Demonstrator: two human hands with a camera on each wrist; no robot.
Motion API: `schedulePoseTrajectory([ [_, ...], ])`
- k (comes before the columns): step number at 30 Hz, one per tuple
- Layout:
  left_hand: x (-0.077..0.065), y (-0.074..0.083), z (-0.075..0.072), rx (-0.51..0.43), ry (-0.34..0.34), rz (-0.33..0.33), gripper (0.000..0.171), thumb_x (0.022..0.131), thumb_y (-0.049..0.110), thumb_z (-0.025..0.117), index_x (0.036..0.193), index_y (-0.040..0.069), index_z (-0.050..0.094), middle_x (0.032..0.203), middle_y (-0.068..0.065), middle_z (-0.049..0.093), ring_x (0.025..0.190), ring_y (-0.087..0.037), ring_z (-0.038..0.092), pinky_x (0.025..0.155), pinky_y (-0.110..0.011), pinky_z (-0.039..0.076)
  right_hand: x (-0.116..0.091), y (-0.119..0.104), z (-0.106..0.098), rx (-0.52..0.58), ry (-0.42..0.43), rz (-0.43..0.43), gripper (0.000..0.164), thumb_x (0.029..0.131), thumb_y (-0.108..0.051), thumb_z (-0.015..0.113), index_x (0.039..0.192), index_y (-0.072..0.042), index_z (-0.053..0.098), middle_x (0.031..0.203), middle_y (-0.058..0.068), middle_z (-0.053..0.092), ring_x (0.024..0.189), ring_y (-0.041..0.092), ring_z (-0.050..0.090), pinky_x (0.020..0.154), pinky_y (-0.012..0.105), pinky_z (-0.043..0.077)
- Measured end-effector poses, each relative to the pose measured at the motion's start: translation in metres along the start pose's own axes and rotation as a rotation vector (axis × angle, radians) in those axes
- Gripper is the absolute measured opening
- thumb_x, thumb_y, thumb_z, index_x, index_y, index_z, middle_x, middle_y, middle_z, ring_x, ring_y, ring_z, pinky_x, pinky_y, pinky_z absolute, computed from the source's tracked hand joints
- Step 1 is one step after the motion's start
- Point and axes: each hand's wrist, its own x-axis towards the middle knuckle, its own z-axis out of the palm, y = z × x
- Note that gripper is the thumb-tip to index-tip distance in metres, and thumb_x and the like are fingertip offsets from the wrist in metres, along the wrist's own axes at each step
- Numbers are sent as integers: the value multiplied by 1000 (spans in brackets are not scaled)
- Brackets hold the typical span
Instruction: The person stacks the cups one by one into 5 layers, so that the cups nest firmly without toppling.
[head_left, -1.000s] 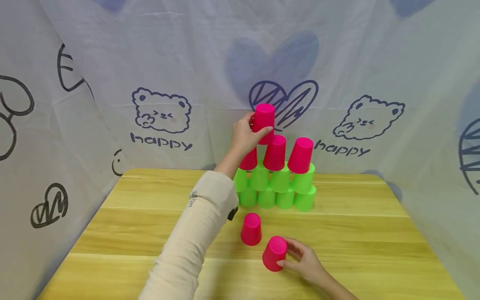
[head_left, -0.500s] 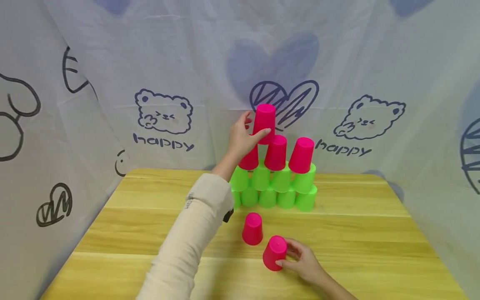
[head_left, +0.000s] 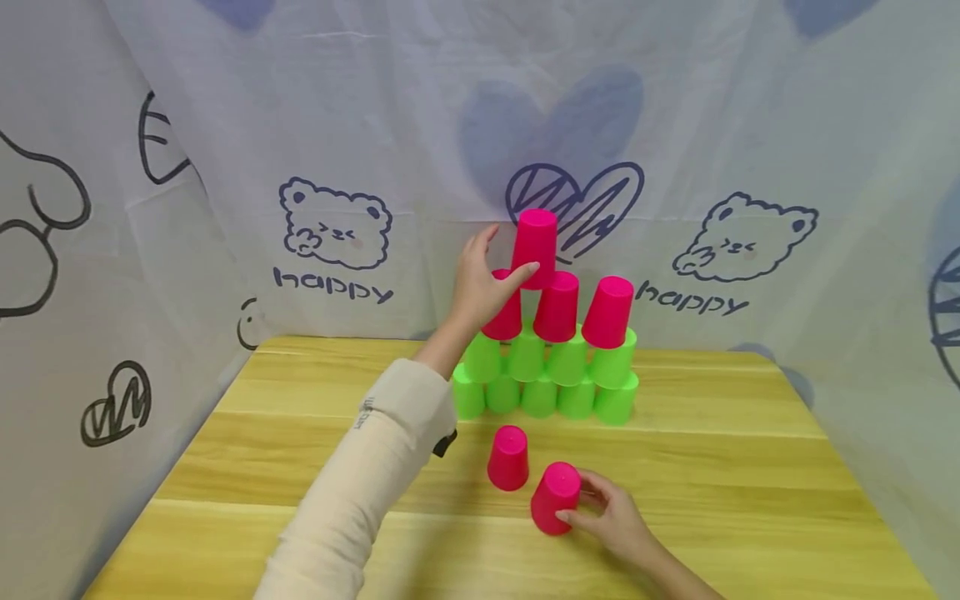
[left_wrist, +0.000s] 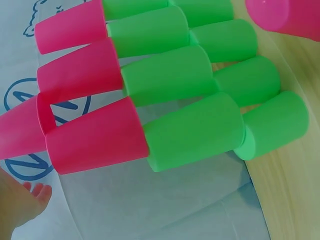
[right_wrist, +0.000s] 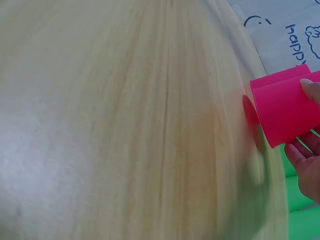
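Observation:
A stack of upside-down plastic cups stands on the table: two rows of green cups (head_left: 615,402), a row of pink cups (head_left: 606,312), and one pink top cup (head_left: 536,242). My left hand (head_left: 480,287) is beside the top cup with its fingers spread. Its thumb overlaps the cup's front; whether it touches, I cannot tell. Nearer, my right hand (head_left: 618,525) grips another upside-down pink cup (head_left: 553,502) between thumb and fingers. In the right wrist view this held cup (right_wrist: 282,112) appears slightly off the table.
A single pink cup (head_left: 508,462) stands upside down between the stack and my right hand. The wooden table (head_left: 720,483) reaches back to a printed cloth (head_left: 450,150) hanging behind the stack.
My left hand's fingers have come away from the top cup and spread to the left, while the cup stays on the stack. The right hand has raised its cup slightly.

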Motion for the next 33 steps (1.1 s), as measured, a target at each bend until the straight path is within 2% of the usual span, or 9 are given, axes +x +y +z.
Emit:
schedulePoseTrajectory([
  [2,-3,-2,-1,-8,4,14,69,82,25,70,138,3,38,138,-14,44,128,-28,41,103,-42,42,1,-2,-2,-22,13,13,45,73,-4,76,113,8,59,103,2,67,93,-7,58,84,17,52],
  [7,-10,-6,-3,-11,15,34,67,82,25,71,138,4,39,137,-13,45,126,-26,42,102,-40,44,3,-9,-5,-60,54,65,45,72,-5,77,112,5,61,103,11,67,92,-8,57,84,18,52],
  [11,-16,-11,-6,-36,29,59,64,82,22,71,136,3,42,135,-14,47,123,-27,44,102,-40,43,4,-13,-10,-84,66,64,45,72,-4,77,112,6,60,105,20,65,92,-8,57,84,18,52],
  [16,-25,-21,-12,-66,48,85,59,81,18,71,132,2,46,132,-15,51,120,-29,46,104,-41,41,8,-17,-17,-86,71,49,45,72,-4,76,113,7,59,107,22,64,93,-8,57,85,14,50],
  [21,-33,-32,-17,-57,69,103,56,80,17,72,129,0,49,129,-16,53,118,-30,48,101,-42,42,11,-23,-22,-90,72,11,45,73,-3,75,114,8,58,106,23,64,93,-8,57,85,15,50],
  [27,-40,-39,-19,-57,58,82,55,81,19,72,128,0,50,129,-17,54,117,-30,49,100,-42,44,14,-28,-25,-106,97,-24,46,73,-1,75,114,9,58,106,22,64,93,-8,57,84,14,50],
  [33,-50,-43,-17,-74,31,65,56,81,20,72,128,0,51,129,-16,54,118,-30,49,99,-42,44,22,-36,-27,-120,112,-6,48,73,-3,75,117,7,57,109,24,64,93,-10,56,85,14,50],
])
